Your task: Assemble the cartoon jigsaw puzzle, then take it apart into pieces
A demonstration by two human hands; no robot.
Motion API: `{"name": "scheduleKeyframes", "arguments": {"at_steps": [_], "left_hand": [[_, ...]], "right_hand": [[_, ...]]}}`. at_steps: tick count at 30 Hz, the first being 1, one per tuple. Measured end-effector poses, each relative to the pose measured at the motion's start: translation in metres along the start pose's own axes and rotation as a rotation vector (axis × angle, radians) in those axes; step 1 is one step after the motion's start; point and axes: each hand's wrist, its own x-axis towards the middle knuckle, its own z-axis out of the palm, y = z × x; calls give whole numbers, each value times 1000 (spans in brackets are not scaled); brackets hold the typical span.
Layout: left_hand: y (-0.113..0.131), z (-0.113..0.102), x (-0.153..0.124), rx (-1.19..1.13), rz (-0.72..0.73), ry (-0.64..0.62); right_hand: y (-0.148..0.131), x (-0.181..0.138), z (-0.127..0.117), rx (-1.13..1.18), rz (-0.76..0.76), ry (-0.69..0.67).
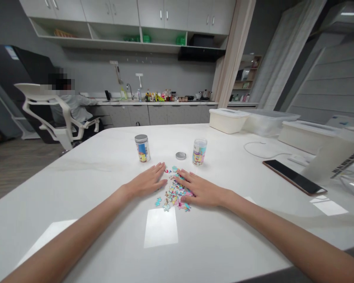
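A loose pile of small colourful jigsaw puzzle pieces [174, 192] lies on the white table [112, 232] between my hands. My left hand [147, 181] rests flat at the pile's left side, its fingers stretched out and holding nothing. On the right, my right hand [199, 188] lies with fingers spread over part of the pile, hiding some pieces. Behind my left hand stands a printed jar with a silver lid [142, 148]. A clear printed jar without a lid [200, 151] is upright behind my right hand. Between the jars a round silver lid [181, 156] lies flat.
A phone [293, 176] lies at the right, near a white cable [262, 154]. Plastic storage boxes [228, 121] line the table's far right. Beyond the table's left edge, a person sits in a white office chair [47, 112] by the kitchen counter [165, 114].
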Motion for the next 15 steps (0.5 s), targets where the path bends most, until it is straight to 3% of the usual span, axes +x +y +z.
{"name": "scheduleKeyframes", "arguments": {"at_steps": [7, 15], "left_hand": [[8, -1, -7, -123, 132, 19], [2, 2, -6, -110, 207, 60]], "right_hand": [[8, 20, 3, 25, -62, 15], [19, 43, 2, 69, -75, -25]]}}
